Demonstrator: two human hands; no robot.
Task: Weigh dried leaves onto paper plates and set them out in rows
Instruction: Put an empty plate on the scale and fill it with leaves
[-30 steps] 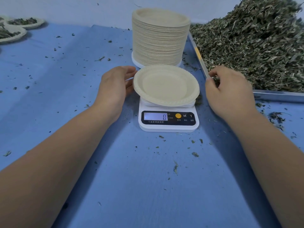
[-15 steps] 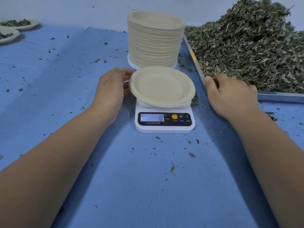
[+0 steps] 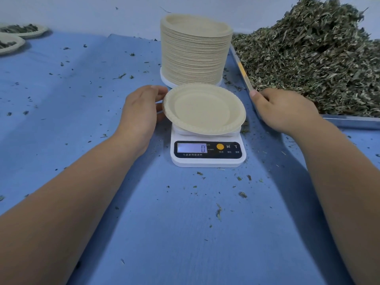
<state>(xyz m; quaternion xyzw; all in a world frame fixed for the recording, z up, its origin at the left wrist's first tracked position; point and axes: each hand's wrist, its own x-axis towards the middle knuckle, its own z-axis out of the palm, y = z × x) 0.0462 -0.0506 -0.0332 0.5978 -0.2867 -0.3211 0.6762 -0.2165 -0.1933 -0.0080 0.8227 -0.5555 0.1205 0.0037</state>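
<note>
An empty beige paper plate (image 3: 202, 109) sits on a small white kitchen scale (image 3: 207, 161) whose display reads 0. My left hand (image 3: 140, 113) is beside the plate, its relaxed fingertips touching the left rim. A big heap of dried green leaves (image 3: 312, 58) fills a metal tray (image 3: 351, 121) on the right. My right hand (image 3: 286, 110) lies over the tray's near left corner, thumb along the rim. Its fingers curl down into the leaves and are hidden behind the back of the hand.
A tall stack of paper plates (image 3: 195, 50) stands right behind the scale. Two plates holding leaves (image 3: 22, 30) (image 3: 9, 45) lie at the far left. The blue cloth (image 3: 185, 233) is strewn with leaf crumbs.
My right hand has dropped from above the tray rim down into the edge of the leaf heap. My left hand has stayed at the plate's rim.
</note>
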